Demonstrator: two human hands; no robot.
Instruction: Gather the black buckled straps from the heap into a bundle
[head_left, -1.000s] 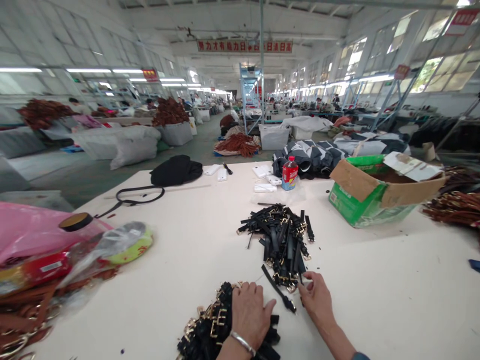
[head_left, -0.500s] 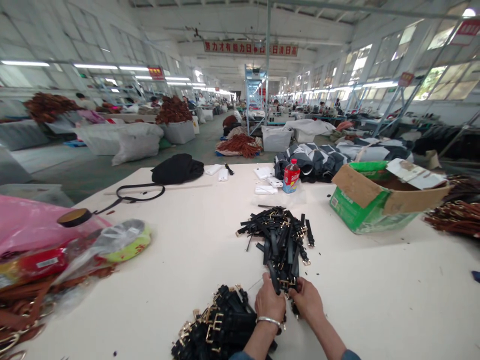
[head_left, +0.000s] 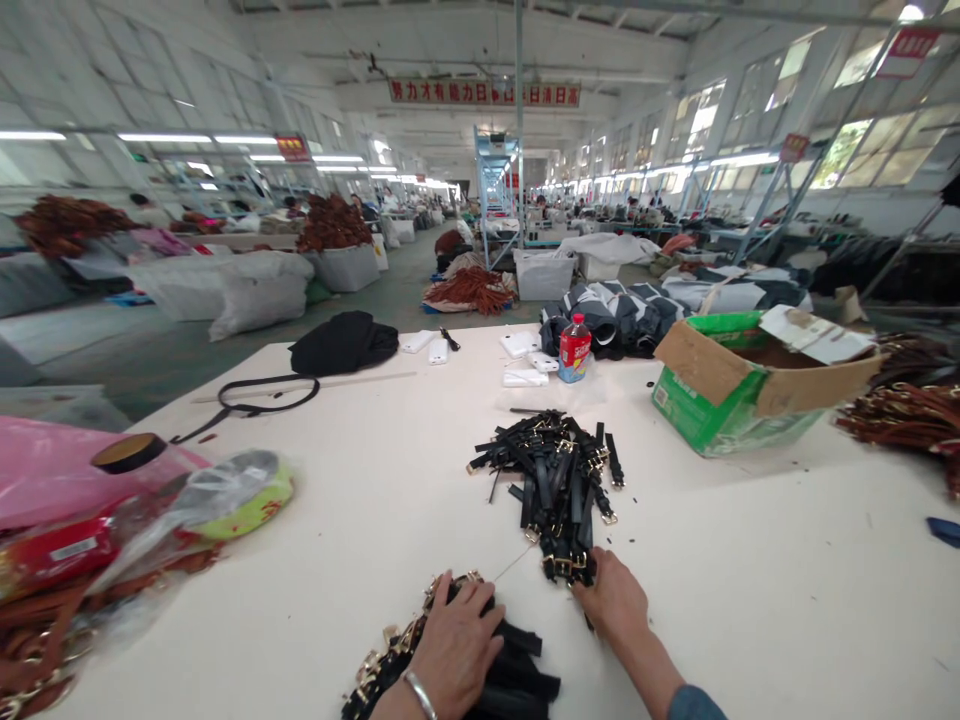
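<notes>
My left hand (head_left: 459, 640), with a silver bangle at the wrist, lies over a near pile of black buckle straps (head_left: 517, 668). Its fingers are spread on top of them. My right hand (head_left: 613, 598) is at the near end of a second, looser heap of black straps with gold buckles (head_left: 556, 480). Thumb and fingers pinch the end of a black buckle strap (head_left: 568, 568) there; the fingertips are partly hidden. A thin thread runs between the two piles.
A green cardboard box (head_left: 705, 405) stands at right, near brown straps (head_left: 904, 420). A red-capped bottle (head_left: 575, 350) and white boxes (head_left: 521, 345) sit at the back. At left are a black cloth (head_left: 345, 343), a tape roll (head_left: 129, 453) and bagged items (head_left: 244, 497).
My left hand has left the far heap and moved left and down onto the near pile, its fingers opening out. My right hand stays by the far heap. The view has shifted slightly.
</notes>
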